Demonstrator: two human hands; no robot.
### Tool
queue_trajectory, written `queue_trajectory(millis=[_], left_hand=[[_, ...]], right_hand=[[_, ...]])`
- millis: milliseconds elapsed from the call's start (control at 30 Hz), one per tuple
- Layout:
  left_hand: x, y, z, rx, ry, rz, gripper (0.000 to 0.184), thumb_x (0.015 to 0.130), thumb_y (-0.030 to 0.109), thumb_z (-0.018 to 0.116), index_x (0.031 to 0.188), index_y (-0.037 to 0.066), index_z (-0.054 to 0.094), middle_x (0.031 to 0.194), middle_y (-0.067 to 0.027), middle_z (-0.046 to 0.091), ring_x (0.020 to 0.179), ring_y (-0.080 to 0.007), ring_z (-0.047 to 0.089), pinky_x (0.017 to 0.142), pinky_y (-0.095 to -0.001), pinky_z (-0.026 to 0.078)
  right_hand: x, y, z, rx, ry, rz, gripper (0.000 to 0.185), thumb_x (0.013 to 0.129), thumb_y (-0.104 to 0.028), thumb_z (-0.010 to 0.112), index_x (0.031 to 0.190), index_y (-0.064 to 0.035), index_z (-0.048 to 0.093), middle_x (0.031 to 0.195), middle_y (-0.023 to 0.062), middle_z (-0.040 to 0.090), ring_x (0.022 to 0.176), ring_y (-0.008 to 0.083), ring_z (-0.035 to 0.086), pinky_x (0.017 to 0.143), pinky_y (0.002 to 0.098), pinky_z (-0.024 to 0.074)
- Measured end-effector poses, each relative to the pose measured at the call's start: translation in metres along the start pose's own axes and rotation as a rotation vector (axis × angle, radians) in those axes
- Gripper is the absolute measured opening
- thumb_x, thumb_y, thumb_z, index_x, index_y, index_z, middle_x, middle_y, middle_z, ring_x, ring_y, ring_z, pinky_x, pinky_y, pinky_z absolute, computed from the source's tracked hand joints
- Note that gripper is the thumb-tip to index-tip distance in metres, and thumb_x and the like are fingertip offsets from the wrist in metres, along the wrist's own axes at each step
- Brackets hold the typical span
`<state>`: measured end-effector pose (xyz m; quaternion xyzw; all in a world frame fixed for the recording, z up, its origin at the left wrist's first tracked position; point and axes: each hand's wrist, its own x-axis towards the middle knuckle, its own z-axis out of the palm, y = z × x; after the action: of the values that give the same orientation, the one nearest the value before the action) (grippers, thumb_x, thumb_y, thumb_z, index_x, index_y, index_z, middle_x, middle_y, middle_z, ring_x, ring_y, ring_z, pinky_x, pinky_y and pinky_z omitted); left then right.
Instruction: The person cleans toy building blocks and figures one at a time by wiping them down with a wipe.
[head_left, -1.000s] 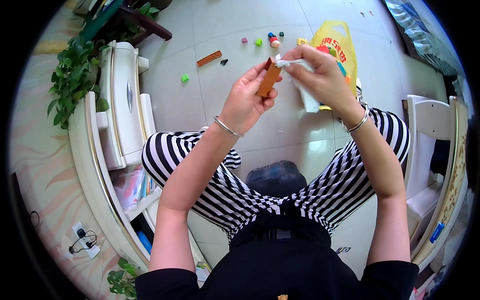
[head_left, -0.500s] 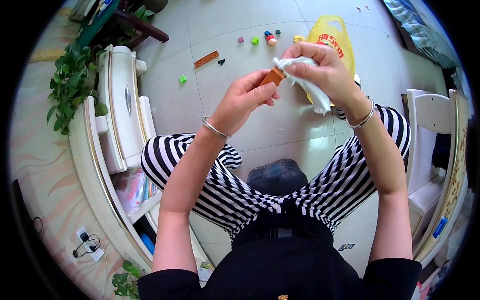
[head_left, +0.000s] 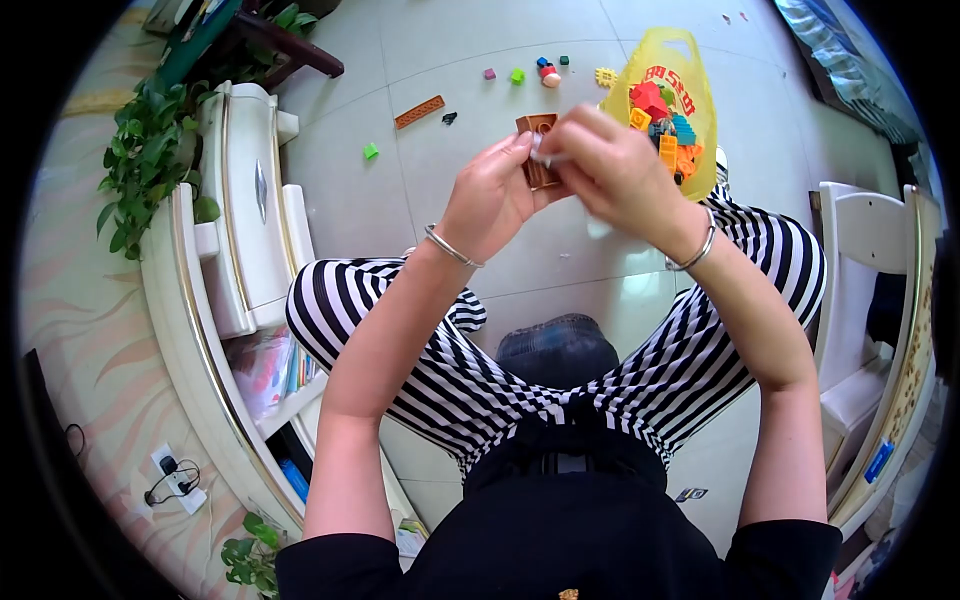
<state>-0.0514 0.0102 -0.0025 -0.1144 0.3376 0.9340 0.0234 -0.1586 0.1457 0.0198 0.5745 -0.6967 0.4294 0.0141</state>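
My left hand [head_left: 490, 198] is closed around a brown building block [head_left: 541, 178], whose hollow, tube-lined side now faces up. Against that hollow side, my right hand [head_left: 615, 170] pinches a white cloth [head_left: 598, 226]; the hand is slightly smeared by motion, and most of the cloth is hidden under it. Just right of my hands lies a yellow plastic bag [head_left: 655, 70] with red print, holding several toy blocks in red, orange and teal.
On the tiled floor beyond lie a long brown block [head_left: 419, 112], a black piece [head_left: 450, 118], green blocks [head_left: 371, 151], a pink block [head_left: 490, 74], a small toy figure [head_left: 549, 75] and a yellow piece [head_left: 606, 77]. A white cabinet [head_left: 235, 210] stands left, a white chair [head_left: 862, 230] right.
The brown block has turned so its hollow side shows. My right hand has moved left and down with the cloth, over the block, uncovering the bag's contents.
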Motion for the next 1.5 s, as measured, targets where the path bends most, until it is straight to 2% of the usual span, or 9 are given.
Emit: queue_trajectory(millis=[167,400,567,633,833,933,1100,1167,1500], left_hand=[[0.000,0.004,0.000,0.024,0.028,-0.014,0.034,0.100,0.021,0.028,0.122,0.000,0.044,0.118,-0.0119,0.053,0.108,-0.0212,0.054,0.096,-0.0419,0.043],[0.002,0.011,-0.006,-0.047,0.116,0.043,0.034,0.100,0.025,0.030,0.119,0.002,0.045,0.113,-0.0114,0.055,0.101,-0.0209,0.056,0.092,-0.0401,0.046],[-0.003,0.008,0.007,0.051,0.061,0.013,0.037,0.101,0.028,0.032,0.124,0.001,0.043,0.121,-0.0121,0.053,0.109,-0.0218,0.055,0.098,-0.0404,0.044],[-0.003,0.002,0.010,0.226,0.111,0.058,0.035,0.100,0.025,0.036,0.123,0.000,0.043,0.120,-0.0129,0.053,0.108,-0.0226,0.055,0.098,-0.0404,0.045],[0.002,0.005,-0.001,0.070,0.248,0.157,0.031,0.099,0.023,0.038,0.119,0.001,0.045,0.111,-0.0113,0.057,0.100,-0.0207,0.058,0.088,-0.0374,0.047],[0.001,0.011,-0.006,0.060,0.275,0.123,0.033,0.100,0.027,0.037,0.119,0.002,0.048,0.115,-0.0125,0.058,0.105,-0.0195,0.056,0.092,-0.0366,0.043],[0.000,-0.002,-0.012,-0.194,0.098,0.036,0.030,0.100,0.027,0.037,0.113,0.005,0.052,0.104,-0.0064,0.061,0.092,-0.0156,0.058,0.082,-0.0312,0.047],[0.000,-0.008,-0.002,-0.225,0.249,-0.013,0.029,0.100,0.028,0.037,0.111,0.007,0.053,0.095,-0.0029,0.059,0.083,-0.0140,0.057,0.073,-0.0288,0.047],[-0.008,0.001,0.000,-0.133,0.270,-0.065,0.024,0.099,0.029,0.038,0.109,0.013,0.054,0.084,0.0009,0.055,0.069,-0.0098,0.051,0.058,-0.0221,0.041]], right_hand=[[0.005,0.001,-0.003,0.099,0.001,0.163,0.012,0.076,-0.003,0.059,0.088,-0.0043,0.057,0.083,0.0123,0.056,0.072,0.0309,0.059,0.062,0.0362,0.0495],[-0.003,-0.003,0.003,0.183,-0.090,0.091,0.014,0.075,-0.002,0.060,0.089,-0.0030,0.058,0.083,0.0123,0.057,0.071,0.0292,0.060,0.062,0.0351,0.0494],[0.013,0.009,-0.009,0.139,0.100,0.233,0.012,0.077,-0.005,0.060,0.089,-0.0035,0.060,0.076,0.0120,0.058,0.070,0.0269,0.060,0.062,0.0336,0.0485],[0.011,0.013,-0.005,0.082,0.058,0.205,0.012,0.077,-0.007,0.060,0.088,-0.0032,0.059,0.077,0.0125,0.058,0.070,0.0289,0.059,0.062,0.0353,0.0487],[-0.010,-0.004,0.016,0.187,-0.116,0.163,0.012,0.075,-0.004,0.061,0.085,-0.0023,0.056,0.080,0.0142,0.058,0.070,0.0326,0.059,0.062,0.0377,0.0487],[-0.003,-0.008,0.009,0.252,-0.094,0.183,0.013,0.074,-0.002,0.061,0.086,-0.0023,0.056,0.080,0.0143,0.057,0.073,0.0313,0.060,0.064,0.0363,0.0487],[0.008,-0.008,0.002,0.200,0.013,0.124,0.014,0.075,0.001,0.061,0.089,-0.0024,0.057,0.084,0.0135,0.057,0.076,0.0296,0.060,0.067,0.0348,0.0487],[0.007,-0.007,0.006,0.183,-0.034,0.096,0.016,0.075,0.002,0.062,0.089,-0.0021,0.057,0.085,0.0121,0.056,0.075,0.0271,0.060,0.065,0.0323,0.0486],[0.008,-0.015,0.008,0.127,-0.057,0.035,0.016,0.076,0.005,0.060,0.090,-0.0025,0.056,0.086,0.0104,0.055,0.073,0.0245,0.059,0.063,0.0302,0.0476]])
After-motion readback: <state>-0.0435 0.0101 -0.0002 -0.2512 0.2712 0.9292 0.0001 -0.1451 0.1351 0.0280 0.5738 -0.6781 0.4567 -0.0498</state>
